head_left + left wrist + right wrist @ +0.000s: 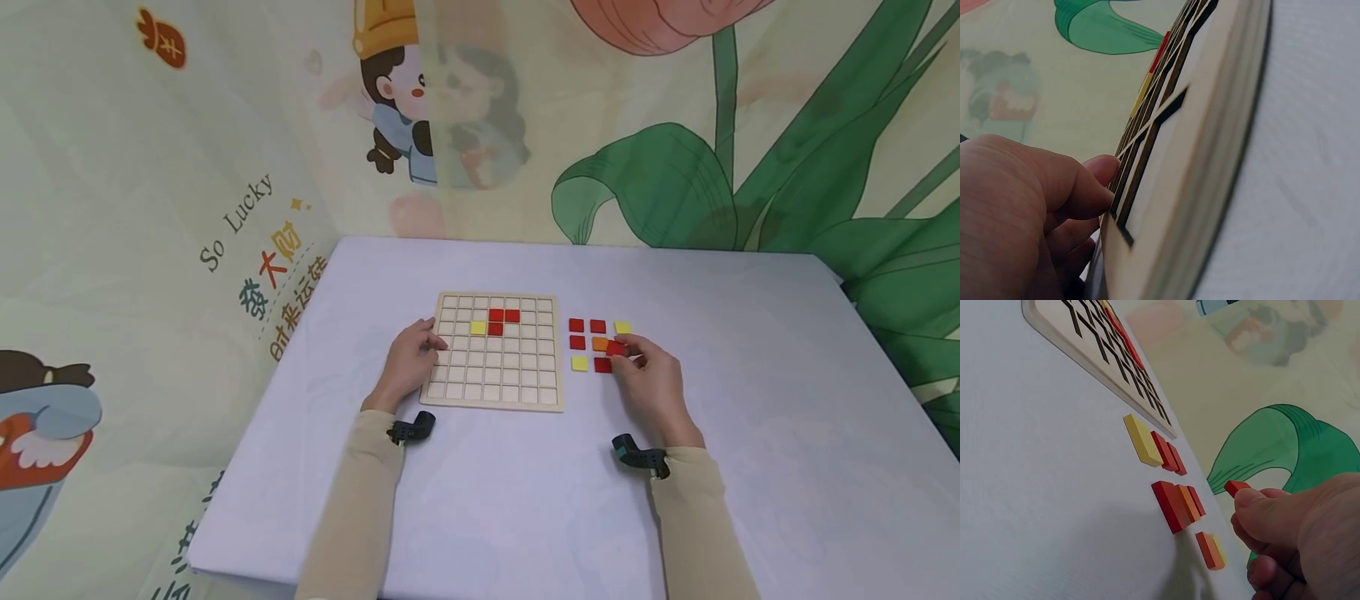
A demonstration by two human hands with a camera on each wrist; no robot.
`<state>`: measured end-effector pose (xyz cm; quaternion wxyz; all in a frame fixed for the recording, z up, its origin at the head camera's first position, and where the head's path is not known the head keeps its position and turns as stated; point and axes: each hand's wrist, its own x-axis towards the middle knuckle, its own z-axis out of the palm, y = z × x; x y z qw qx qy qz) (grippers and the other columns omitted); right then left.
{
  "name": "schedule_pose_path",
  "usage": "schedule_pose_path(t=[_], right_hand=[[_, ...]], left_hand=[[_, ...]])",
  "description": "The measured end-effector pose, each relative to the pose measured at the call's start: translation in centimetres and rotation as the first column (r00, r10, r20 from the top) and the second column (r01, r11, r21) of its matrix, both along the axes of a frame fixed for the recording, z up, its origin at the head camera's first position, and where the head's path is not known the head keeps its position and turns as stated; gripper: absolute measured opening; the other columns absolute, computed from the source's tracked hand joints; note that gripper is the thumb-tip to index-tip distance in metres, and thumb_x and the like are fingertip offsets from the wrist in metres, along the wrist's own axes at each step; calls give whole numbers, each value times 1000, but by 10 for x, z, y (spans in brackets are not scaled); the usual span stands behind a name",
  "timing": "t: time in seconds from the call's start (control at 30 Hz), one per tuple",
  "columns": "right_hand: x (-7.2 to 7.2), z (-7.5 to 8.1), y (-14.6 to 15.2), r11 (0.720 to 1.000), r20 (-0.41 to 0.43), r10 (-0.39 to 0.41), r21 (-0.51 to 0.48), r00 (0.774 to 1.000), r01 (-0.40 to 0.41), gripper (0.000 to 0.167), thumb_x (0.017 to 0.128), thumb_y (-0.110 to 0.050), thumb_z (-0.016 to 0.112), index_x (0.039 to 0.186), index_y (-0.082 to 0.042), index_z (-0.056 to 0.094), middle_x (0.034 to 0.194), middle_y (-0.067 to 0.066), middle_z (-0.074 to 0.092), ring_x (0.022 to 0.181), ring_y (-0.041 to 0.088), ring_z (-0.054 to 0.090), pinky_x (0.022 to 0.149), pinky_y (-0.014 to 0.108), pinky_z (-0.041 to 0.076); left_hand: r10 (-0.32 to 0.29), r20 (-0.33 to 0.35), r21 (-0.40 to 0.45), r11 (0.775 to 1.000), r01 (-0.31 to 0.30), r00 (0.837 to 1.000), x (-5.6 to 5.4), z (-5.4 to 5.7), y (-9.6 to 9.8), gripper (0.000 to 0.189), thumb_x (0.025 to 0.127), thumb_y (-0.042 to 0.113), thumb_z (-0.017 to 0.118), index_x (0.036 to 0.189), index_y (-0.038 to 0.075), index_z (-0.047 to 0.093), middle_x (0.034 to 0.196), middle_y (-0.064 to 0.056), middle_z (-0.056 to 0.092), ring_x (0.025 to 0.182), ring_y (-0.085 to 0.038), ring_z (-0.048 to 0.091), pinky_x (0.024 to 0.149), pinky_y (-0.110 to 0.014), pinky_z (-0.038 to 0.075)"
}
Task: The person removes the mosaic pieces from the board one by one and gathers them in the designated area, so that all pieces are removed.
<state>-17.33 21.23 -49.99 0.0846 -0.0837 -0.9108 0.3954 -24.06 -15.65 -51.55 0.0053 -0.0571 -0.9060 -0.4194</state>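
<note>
A square wooden grid board (491, 407) lies on the table, holding three red tiles (496, 329) and one yellow tile (478, 328). At its left edge, my left hand (408, 358) holds the frame, the thumb and a fingertip on the rim in the left wrist view. My right hand (654, 379) pinches a small red square tile (1235, 487) between thumb and finger. It is raised over the loose tiles right of the board, which include an orange tile (599, 343), a yellow tile (580, 363) and a dark red tile (602, 365).
More loose tiles lie in rough rows: a red tile (576, 325) near the board and a yellow tile (622, 327) at the far right. A white cloth covers the table (525, 500). Behind it hangs a printed curtain (480, 208).
</note>
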Motion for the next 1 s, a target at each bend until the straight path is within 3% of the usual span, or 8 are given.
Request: schedule_pose_path(t=[0.23,0.37,0.5,1.0], right_hand=[[0,5,5,999,48,-38,8,998,38,42,95,-21,64,135,-12,58,114,12,60,96,26,50,71,28,48],[2,8,8,999,79,-31,24,996,29,41,94,-18,65,134,-9,59,116,14,60,106,31,50,85,39,52],[3,9,11,999,96,-11,38,995,7,41,94,-13,65,133,-4,59,118,17,60,116,37,48,98,51,48],[6,9,19,997,124,6,81,992,-16,39,92,-13,67,128,1,61,123,22,57,116,39,48,100,56,45]], left_hand=[[4,2,-2,1000,-4,1000,-1,1,0,19,88,-1,52,90,9,68,152,-7,42,147,-24,24,121,-41,18],[7,-6,-5,1000,-7,1000,-1,1,1,19,88,-1,52,89,9,68,152,-7,42,146,-24,25,121,-40,18],[4,-10,-10,1000,-4,1000,-1,2,1,19,88,-1,52,89,9,68,152,-8,42,146,-25,26,121,-41,19],[4,7,-13,1000,-4,1000,1,4,2,19,88,-1,51,90,9,68,152,-8,42,147,-25,25,121,-42,19]])
